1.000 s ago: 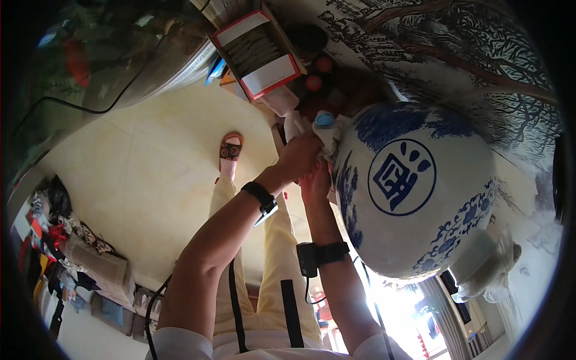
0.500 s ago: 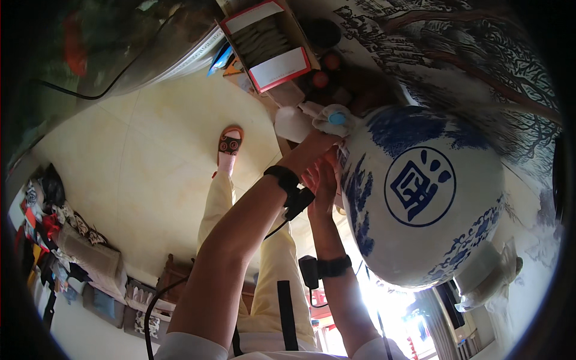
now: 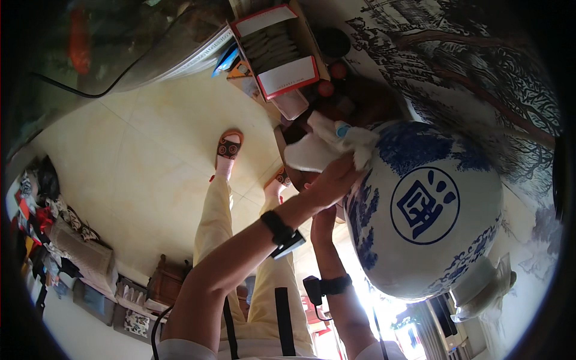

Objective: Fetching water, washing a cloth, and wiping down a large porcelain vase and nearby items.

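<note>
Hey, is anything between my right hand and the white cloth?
Yes: in this view your left hand, at the white cloth, crosses between it and your right hand. Exact depth is hard to judge.

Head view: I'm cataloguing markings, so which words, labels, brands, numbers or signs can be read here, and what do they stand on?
Blue-and-white jar: one large blue written sign in a circle, clear, but I don't copy writing out.
Open box: small print on its red-edged white flap, too small to read.
Orange package: markings too small to read.
I can make out no other lettering.
</note>
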The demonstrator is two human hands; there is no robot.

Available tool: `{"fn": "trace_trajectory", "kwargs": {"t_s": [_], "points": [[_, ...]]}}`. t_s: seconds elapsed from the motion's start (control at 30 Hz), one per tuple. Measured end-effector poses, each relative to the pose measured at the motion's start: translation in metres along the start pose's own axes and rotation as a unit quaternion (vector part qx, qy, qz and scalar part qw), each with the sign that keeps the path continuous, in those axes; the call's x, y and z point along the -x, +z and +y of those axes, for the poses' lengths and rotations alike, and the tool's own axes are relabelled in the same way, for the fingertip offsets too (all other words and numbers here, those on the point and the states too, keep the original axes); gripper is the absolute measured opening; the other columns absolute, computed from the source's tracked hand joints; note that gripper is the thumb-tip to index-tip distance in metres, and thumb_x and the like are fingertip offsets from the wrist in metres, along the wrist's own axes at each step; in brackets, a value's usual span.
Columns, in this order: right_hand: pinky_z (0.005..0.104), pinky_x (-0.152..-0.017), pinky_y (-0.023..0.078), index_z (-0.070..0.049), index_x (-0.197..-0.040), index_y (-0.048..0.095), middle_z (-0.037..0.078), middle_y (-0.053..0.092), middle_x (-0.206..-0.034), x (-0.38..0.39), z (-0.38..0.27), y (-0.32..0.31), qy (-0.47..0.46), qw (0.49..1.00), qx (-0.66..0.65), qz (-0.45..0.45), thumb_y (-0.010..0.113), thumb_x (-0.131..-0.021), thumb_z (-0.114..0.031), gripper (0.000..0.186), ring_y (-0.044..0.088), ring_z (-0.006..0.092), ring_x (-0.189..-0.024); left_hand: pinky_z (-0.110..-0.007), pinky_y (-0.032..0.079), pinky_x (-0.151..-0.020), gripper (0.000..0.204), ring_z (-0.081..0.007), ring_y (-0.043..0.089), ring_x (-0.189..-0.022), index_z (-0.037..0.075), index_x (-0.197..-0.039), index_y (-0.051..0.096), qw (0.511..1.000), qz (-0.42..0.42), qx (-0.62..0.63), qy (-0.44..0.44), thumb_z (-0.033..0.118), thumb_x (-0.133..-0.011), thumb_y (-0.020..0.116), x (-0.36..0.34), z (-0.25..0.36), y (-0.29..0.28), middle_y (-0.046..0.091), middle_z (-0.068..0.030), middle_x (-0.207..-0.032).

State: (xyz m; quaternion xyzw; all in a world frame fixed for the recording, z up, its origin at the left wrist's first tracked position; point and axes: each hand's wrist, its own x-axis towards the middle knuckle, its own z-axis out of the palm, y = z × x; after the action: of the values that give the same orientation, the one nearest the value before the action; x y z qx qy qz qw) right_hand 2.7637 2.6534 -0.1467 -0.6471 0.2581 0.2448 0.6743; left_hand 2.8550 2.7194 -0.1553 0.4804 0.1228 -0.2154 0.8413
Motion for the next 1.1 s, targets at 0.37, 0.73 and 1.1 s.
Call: {"fn": "trace_trajectory", "kwargs": {"t_s": [0.37,0.73,1.1], "points": [[0.0276,-0.074,0.048,0.003,-0.114,0.045,0.015,0.056,-0.107,0.016,0.042,-0.008,0.127,0.983,-0.129,0.011,0.047,-0.089,-0.017,0.032,0.058,0.0215,-0.09,-0.042,0.037,-0.085,0.037,-0.0376,0.044,-0.104,0.002,-0.113,0.046,0.915,-0.04,-0.4,-0.01,0.019,-0.08,0.052,0.067,0.036,0.024,0.046,-0.0224,-0.111],[0.0281,-0.072,0.048,0.003,-0.113,0.046,0.014,0.057,-0.103,0.007,0.049,-0.019,0.102,0.991,-0.044,-0.071,0.046,-0.091,-0.019,0.031,0.059,0.0213,-0.087,-0.043,0.04,-0.08,0.037,-0.0396,0.05,-0.088,-0.002,-0.111,0.045,0.987,-0.018,-0.045,0.153,0.018,-0.081,0.051,-0.005,0.051,0.02,0.05,-0.0225,-0.099],[0.0303,-0.079,0.046,-0.003,-0.107,0.053,0.009,0.059,-0.1,0.029,0.011,-0.014,0.179,0.978,0.027,-0.104,0.045,-0.092,-0.02,0.024,0.057,0.0178,-0.092,-0.049,0.022,-0.102,0.044,-0.0248,0.035,-0.124,0.01,-0.114,0.053,0.922,-0.103,-0.274,0.255,0.028,-0.074,0.059,0.107,0.093,0.069,0.044,-0.0091,-0.125]]}}
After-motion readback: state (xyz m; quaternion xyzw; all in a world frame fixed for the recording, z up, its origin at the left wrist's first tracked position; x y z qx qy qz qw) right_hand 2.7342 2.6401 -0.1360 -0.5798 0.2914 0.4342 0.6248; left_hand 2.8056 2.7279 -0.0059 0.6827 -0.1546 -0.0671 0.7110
